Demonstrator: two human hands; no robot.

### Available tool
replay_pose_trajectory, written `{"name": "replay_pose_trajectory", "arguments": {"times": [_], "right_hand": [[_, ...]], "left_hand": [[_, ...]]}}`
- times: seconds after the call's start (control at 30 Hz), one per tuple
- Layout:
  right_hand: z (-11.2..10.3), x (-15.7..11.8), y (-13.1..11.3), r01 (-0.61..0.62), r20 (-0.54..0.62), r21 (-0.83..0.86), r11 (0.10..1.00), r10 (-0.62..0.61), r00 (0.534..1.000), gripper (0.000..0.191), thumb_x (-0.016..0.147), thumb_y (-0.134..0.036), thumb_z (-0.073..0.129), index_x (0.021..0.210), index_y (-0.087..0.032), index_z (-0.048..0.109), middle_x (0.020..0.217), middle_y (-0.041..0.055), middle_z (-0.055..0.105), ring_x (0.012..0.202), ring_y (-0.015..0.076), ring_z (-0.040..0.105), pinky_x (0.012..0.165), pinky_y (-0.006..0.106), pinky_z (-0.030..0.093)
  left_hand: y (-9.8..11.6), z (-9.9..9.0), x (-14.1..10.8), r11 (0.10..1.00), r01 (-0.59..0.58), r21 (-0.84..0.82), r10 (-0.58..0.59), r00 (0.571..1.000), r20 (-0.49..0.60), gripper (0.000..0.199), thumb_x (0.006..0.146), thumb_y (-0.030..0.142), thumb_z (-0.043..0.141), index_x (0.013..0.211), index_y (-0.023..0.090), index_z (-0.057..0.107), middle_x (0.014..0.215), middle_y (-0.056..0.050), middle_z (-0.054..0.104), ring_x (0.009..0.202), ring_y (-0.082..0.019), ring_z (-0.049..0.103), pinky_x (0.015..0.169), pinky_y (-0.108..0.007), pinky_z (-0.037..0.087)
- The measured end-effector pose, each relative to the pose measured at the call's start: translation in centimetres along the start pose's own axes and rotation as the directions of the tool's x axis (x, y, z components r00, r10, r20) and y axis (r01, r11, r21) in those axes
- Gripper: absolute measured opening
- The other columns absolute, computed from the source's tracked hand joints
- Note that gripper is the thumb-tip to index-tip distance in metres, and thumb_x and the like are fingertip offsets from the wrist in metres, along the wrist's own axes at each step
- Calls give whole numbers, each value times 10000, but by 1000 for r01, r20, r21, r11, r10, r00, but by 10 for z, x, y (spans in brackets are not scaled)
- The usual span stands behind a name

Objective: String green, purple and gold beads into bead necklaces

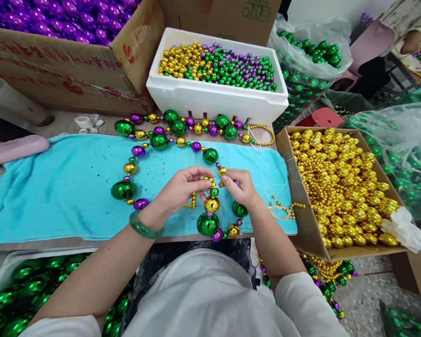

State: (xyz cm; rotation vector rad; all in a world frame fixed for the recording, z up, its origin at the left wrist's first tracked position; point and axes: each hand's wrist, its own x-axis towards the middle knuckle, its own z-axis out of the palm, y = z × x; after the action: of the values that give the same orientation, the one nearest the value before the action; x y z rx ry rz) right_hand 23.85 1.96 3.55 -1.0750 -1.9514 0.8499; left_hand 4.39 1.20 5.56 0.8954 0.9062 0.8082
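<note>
A shiny bead necklace (207, 224) in green, gold and purple lies in a loose loop on a light-blue towel (73, 187). My left hand (187, 187), with a green bangle (145, 227) on its wrist, pinches small gold beads at one end of the necklace. Close beside it, my right hand (239, 187) is closed, thumb against fingers, by another part of the strand near a gold bead (222, 172). Whatever lies inside that right pinch is mostly hidden. A short chain of gold beads (193, 201) shows below my left hand.
Finished-looking strands (178, 127) lie along the towel's back edge. Behind stands a white foam box (217, 96) of small beads; at left, a carton (136, 56) with purple beads. A carton (337, 255) of gold beads stands right, near loose thread (279, 215). Green beads (31, 285) sit lower left.
</note>
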Motion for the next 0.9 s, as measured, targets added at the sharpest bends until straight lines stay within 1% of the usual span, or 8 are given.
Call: {"name": "replay_pose_trajectory", "arguments": {"times": [0.27, 0.37, 0.43, 0.5, 0.57, 0.67, 0.8, 0.9], "right_hand": [[-1, -3, -1, -1, -40, 111, 994, 5, 999, 535, 940, -590, 397, 631, -200, 594, 609, 44, 574, 600, 162, 527, 622, 311, 394], [-5, -5, 8, -94, -127, 150, 984, 113, 985, 599, 944, -655, 325, 743, -190, 645, 712, 56, 630, 651, 170, 565, 644, 308, 425], [-11, -6, 20, -241, -224, 61, 969, 249, 942, 604, 955, -649, 296, 808, -185, 654, 743, 54, 644, 674, 173, 572, 649, 297, 422], [-18, -8, 34, -446, -302, -158, 881, 387, 871, 521, 948, -610, 380, 828, -183, 653, 742, 53, 654, 695, 183, 578, 648, 286, 398], [-25, -12, 49, -601, -341, -382, 702, 497, 798, 409, 931, -539, 480, 850, -180, 659, 785, 74, 684, 737, 204, 598, 650, 285, 373], [-31, -21, 68, -653, -327, -564, 505, 589, 738, 312, 948, -423, 493, 950, -167, 672, 946, 132, 715, 850, 239, 632, 688, 299, 377], [-32, -28, 71, -612, -309, -656, 441, 583, 751, 286, 948, -349, 503, 1037, -137, 674, 1102, 179, 678, 1054, 297, 597, 844, 369, 404], [-24, -26, 50, -571, -349, -581, 579, 457, 818, 326, 899, -392, 596, 1087, -136, 670, 1226, 194, 621, 1215, 345, 501, 996, 469, 356]], "left_hand": [[1, 1, 0, 1000, -10, 4, 10, 1000, -14, 266, 648, 284, 821, 853, 169, 696, 692, 3, 616, 638, -116, 568, 482, -202, 475], [4, -1, -3, 998, -47, 51, 48, 998, -33, 251, 658, 286, 810, 850, 170, 696, 699, 3, 623, 610, -106, 566, 505, -213, 485], [6, -3, -5, 991, -88, 101, 92, 995, -41, 232, 673, 283, 800, 851, 175, 699, 715, 2, 638, 591, -95, 563, 532, -220, 493], [8, -6, -8, 980, -126, 152, 133, 990, -39, 214, 687, 282, 790, 854, 180, 703, 728, -2, 654, 594, -94, 568, 557, -225, 500], [11, -8, -10, 968, -153, 201, 164, 986, -42, 209, 696, 289, 782, 859, 183, 707, 738, -8, 665, 622, -106, 583, 573, -230, 503], [14, -10, -12, 941, -182, 286, 209, 976, -68, 214, 704, 311, 770, 866, 185, 711, 741, -14, 669, 652, -123, 597, 574, -234, 494], [17, -7, -15, 889, -210, 407, 274, 956, -104, 201, 716, 309, 750, 872, 187, 720, 709, -5, 649, 618, -116, 562, 568, -238, 466], [17, -2, -17, 852, -237, 467, 337, 931, -142, 174, 723, 288, 736, 865, 189, 721, 708, 0, 642, 619, -116, 545, 584, -246, 445]]}}
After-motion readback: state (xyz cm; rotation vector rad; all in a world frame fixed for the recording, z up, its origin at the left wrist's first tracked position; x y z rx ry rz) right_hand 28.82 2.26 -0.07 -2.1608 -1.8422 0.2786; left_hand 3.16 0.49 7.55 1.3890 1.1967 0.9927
